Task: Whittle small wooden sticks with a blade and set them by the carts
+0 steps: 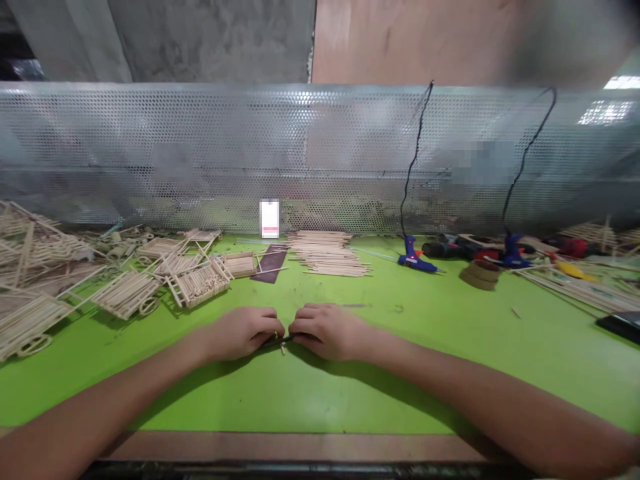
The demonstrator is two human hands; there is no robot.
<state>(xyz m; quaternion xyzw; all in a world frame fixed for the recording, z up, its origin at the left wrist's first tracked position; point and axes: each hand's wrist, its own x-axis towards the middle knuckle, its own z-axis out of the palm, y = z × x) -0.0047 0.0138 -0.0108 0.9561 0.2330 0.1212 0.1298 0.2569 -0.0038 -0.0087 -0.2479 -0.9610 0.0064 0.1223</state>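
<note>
Green worktop [280, 403] spread beneath the grip, perforated metal screen [240, 147] upright along the far side. Well to the left of the grip, miniature stick-built carts [127, 293] heaped together, some with round wheels; closer in, a cart-like box [206, 283] packed with short stick pieces. Just beyond the left hand [250, 331], a dark purplish sheet [271, 264] lying flat, crossed by thin sticks. At the grip itself, a thin dark strip [287, 339] pinched in the fingers of both hands and bridging the gap to the right hand [330, 331]; too small to identify further. Just on its near side, a short pale stick piece [283, 350]; touching or not, cannot tell. Beyond the right hand, a flat pile of thin sticks [327, 253]. Farther right of the grip, a corded blue glue gun [417, 259], a brown tape roll [480, 275], then a second blue glue gun [514, 253].
</note>
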